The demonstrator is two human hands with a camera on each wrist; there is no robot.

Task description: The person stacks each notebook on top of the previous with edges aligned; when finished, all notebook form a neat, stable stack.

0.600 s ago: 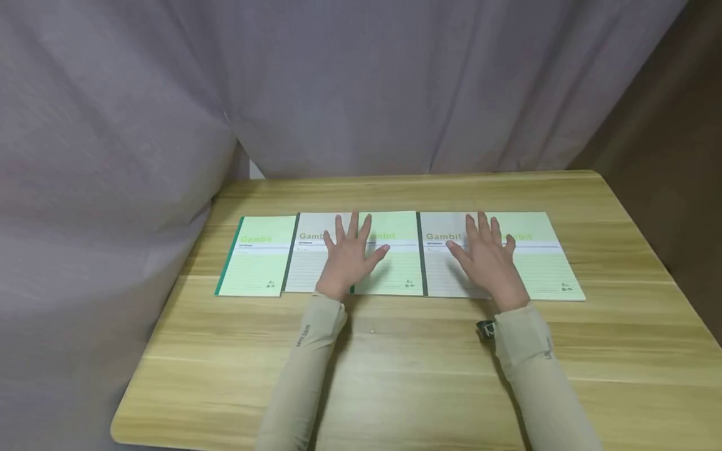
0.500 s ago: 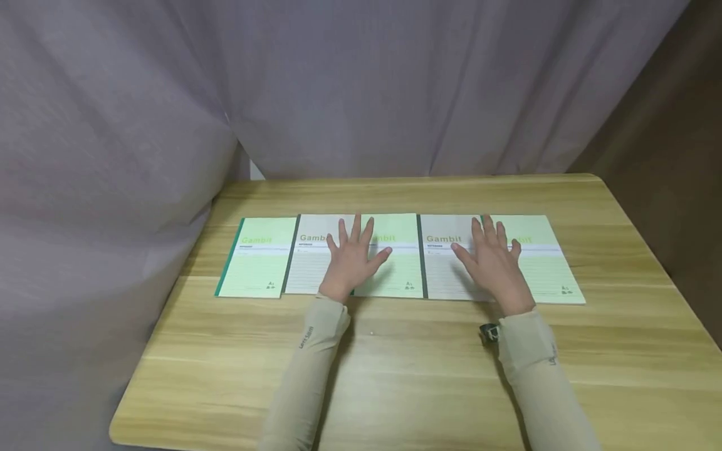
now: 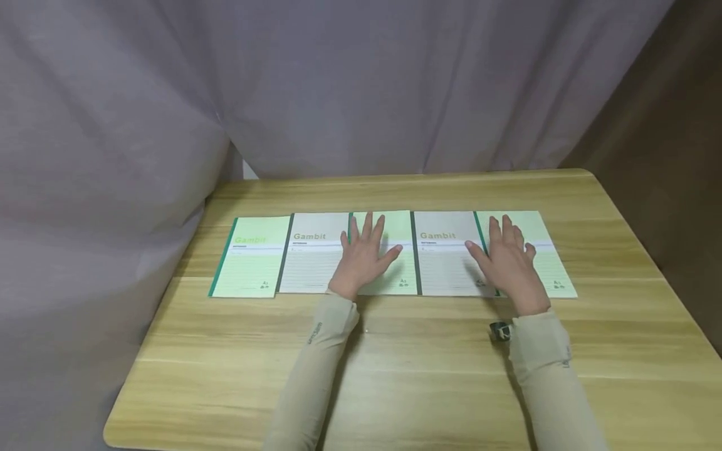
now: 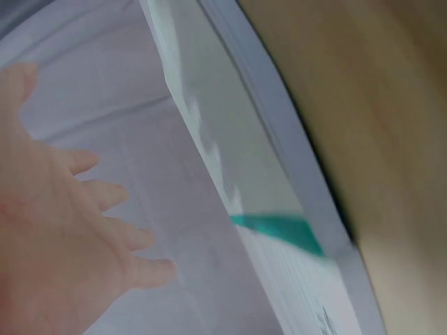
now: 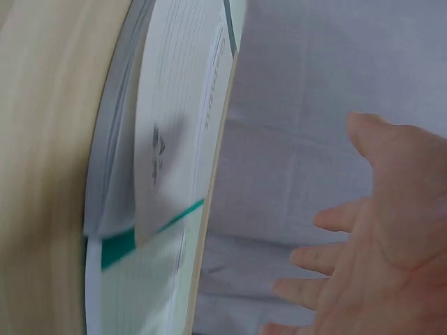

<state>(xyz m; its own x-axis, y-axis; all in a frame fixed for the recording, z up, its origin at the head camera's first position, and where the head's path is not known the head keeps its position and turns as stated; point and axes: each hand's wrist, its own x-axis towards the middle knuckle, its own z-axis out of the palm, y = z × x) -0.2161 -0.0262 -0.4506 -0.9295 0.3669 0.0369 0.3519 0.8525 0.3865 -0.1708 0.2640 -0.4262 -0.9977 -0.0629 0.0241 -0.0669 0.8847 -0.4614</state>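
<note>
Several Gambit notebooks lie side by side in a row, covers up, alternating green and grey. My left hand (image 3: 360,258) hovers with spread fingers above the seam of the left grey notebook (image 3: 313,263) and the middle green notebook (image 3: 397,225). Fingers spread too, my right hand (image 3: 512,266) is over the right grey notebook (image 3: 442,269) and the rightmost green notebook (image 3: 549,269). Both wrist views show a gap between palm and covers. At the far left lies another green notebook (image 3: 248,269). In the right wrist view, the grey notebook's cover (image 5: 174,139) stands slightly lifted at its lower edge.
The notebooks lie on a wood-grain table (image 3: 423,376) with rounded corners. A grey-purple curtain (image 3: 338,88) hangs behind it and along the left side. A small dark object (image 3: 499,331) shows beside the right cuff.
Both hands have shifted a little to the right over the notebooks, uncovering more of the two grey covers. The head view has shifted slightly; the notebooks keep their order.
</note>
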